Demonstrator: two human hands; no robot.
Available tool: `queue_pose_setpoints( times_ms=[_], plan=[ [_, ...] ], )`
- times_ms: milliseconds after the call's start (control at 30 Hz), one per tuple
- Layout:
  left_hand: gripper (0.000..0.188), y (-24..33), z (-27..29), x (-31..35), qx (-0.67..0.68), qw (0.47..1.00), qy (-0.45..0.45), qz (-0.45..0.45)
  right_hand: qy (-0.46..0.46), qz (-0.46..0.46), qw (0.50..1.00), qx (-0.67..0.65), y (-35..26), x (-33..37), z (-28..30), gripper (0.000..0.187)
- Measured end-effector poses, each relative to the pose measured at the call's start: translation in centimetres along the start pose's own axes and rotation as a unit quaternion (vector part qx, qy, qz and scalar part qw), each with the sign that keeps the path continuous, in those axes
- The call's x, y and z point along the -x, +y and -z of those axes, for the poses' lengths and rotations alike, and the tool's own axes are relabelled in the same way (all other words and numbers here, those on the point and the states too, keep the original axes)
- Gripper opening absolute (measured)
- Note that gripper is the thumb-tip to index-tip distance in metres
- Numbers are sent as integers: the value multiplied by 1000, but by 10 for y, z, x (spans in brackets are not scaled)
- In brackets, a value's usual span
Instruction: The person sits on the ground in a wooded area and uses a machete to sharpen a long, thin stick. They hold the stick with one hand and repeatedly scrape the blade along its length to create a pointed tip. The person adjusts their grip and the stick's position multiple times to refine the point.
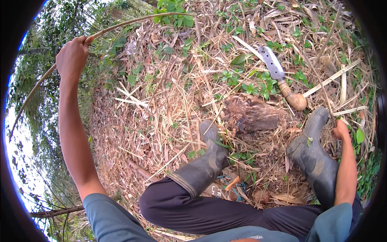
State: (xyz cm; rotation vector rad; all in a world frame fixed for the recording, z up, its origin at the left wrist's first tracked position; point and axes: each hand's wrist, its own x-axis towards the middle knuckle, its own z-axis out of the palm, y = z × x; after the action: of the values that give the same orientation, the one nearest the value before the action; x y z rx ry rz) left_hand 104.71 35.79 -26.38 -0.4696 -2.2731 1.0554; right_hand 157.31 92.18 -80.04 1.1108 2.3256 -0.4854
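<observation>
My left hand is raised at the upper left, closed around a long, thin, bent stick. One end of the stick arches over toward the top middle, and the other droops to the far left. Low at the right, beside my boot, my right hand is closed on a thin brown stick slanting up and to the left over the litter. A cleaver-like knife with a holed metal blade and a rounded wooden handle lies between the two hands, nearer the right.
A weathered wood stump sits between my dark rubber boots. Pale split strips lie around the knife, and others lie further left. Dry leaves and small green plants cover the ground. Trees stand at the left.
</observation>
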Motion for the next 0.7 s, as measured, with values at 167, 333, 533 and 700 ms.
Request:
queue_pose_setpoints(
  times_ms=[167, 333, 533, 700],
  plan=[
    [43, -20, -27, -20, 37, 999, -30, 17, 9, 3, 1000, 12, -7, 2, 3, 31],
    [40, -27, -39, -33, 39, 998, -40, 18, 20, 17, 999, -36, 3, -4, -6, 31],
    [30, -25, -43, -35, 36, 999, -8, 32, 29, 17, 999, -29, -2, -2, -7, 41],
    [30, -23, -51, -32, -8, 998, 64, 11, 3, 1, 999, -51, 6, -19, -12, 48]
  ],
)
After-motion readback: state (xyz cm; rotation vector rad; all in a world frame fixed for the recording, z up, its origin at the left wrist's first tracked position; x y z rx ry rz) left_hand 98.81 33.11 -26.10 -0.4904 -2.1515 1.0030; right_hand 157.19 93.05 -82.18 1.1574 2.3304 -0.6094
